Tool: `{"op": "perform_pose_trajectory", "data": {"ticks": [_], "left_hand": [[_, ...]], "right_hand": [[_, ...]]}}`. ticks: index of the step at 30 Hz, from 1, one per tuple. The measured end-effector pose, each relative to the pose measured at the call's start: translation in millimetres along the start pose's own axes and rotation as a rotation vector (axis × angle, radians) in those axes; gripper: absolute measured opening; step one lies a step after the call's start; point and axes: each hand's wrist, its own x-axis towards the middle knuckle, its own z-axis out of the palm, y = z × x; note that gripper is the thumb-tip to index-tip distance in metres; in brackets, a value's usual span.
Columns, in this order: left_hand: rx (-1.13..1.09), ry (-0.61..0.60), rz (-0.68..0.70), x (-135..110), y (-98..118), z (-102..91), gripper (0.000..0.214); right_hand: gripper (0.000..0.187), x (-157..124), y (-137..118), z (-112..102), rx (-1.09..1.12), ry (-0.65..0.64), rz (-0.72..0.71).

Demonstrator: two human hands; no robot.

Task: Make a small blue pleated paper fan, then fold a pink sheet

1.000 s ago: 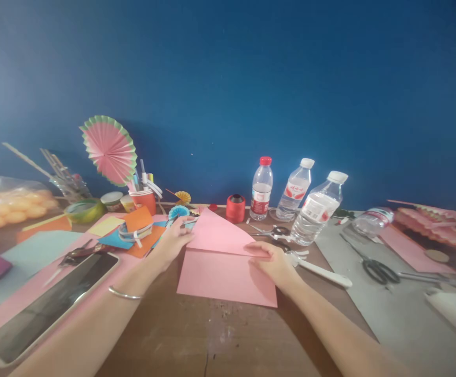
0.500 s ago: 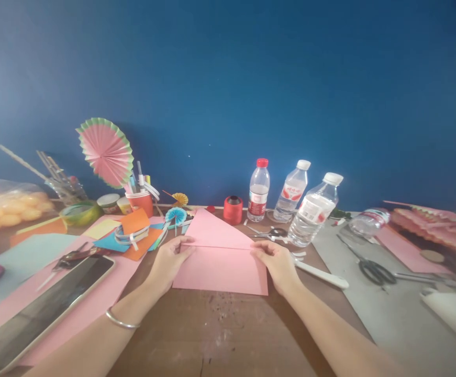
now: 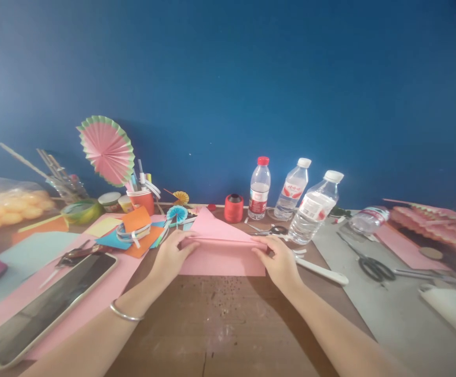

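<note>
Between my two hands is a sheet of pink paper (image 3: 223,260), with a crease running across it from side to side and a slanting flap behind the crease. My left hand (image 3: 175,255) pinches the paper at the left end of the crease, thumb in front and fingers behind. At the right end, my right hand (image 3: 275,257) grips it the same way. The fingertips behind the paper are partly hidden. A red thread spool (image 3: 234,208) stands just beyond the sheet, and small scissors (image 3: 277,230) lie behind my right hand.
Several water bottles (image 3: 259,196) stand along the blue wall. At left lie a phone (image 3: 51,309), coloured papers and a red cup (image 3: 140,201) of pens under a pink paper fan (image 3: 106,149). At right are a white-handled tool (image 3: 322,271), black scissors (image 3: 377,268) and a grey mat (image 3: 353,298).
The pink paper's near part has tilted up, so its lower edge sits farther away and less of it shows. My hands keep hold at both ends of the crease.
</note>
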Motion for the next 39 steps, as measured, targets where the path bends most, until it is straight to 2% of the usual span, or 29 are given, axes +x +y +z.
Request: {"op": "perform_pose_trajectory", "data": {"ticks": [4, 7, 10, 13, 15, 17, 20, 22, 23, 27, 30, 33, 39], "left_hand": [[0.133, 0.077, 0.108, 1.2, 3.4, -2.5, 0.021], [0.092, 0.072, 0.143, 4.1, 14.8, -12.9, 0.02], [-0.032, -0.026, 0.096, 6.2, 39.2, -31.8, 0.019], [-0.12, 0.008, 0.06, 7.0, 68.1, -52.9, 0.021], [-0.27, -0.083, -0.03, 7.9, 79.9, -62.9, 0.027], [-0.344, -0.274, -0.126, 9.9, 80.6, -66.7, 0.031], [-0.107, -0.54, -0.171, 12.4, 65.3, -61.9, 0.03], [0.117, -0.63, -0.147, 11.6, 54.7, -55.1, 0.027], [0.172, -0.664, -0.118, 10.2, 51.9, -51.5, 0.026], [0.13, -0.794, -0.003, -0.1, 60.1, -36.1, 0.028], [0.077, -0.739, 0.005, -8.2, 71.7, -22.1, 0.031], [-0.011, -0.699, -0.029, -12.1, 75.1, -7.3, 0.033], [-0.196, -0.664, -0.124, -7.4, 68.6, 16.0, 0.026]], "right_hand": [[0.02, 2.1, 1.7, -2.4, -0.035, 0.098, -0.087], [0.019, 4.3, -5.7, -9.3, 0.075, 0.069, -0.057], [0.018, 7.0, -25.0, -22.1, 0.19, 0.071, 0.029], [0.018, 11.1, -47.3, -35.6, 0.358, 0.18, 0.131], [0.021, 14.0, -55.4, -39.9, 0.553, 0.163, 0.262], [0.024, 15.6, -53.3, -37.9, 0.712, 0.05, 0.415], [0.02, 13.2, -33.9, -24.7, 0.683, -0.156, 0.56], [0.016, 8.7, -18.8, -13.9, 0.468, -0.3, 0.573], [0.015, 6.2, -13.0, -9.3, 0.38, -0.329, 0.561], [0.013, -0.9, -7.8, 0.5, 0.244, -0.413, 0.482], [0.012, -2.9, -14.2, 3.1, 0.223, -0.461, 0.416], [0.011, -5.1, -18.3, 7.4, 0.224, -0.431, 0.355], [0.022, -7.8, -11.9, 16.1, 0.38, -0.296, 0.471]]}}
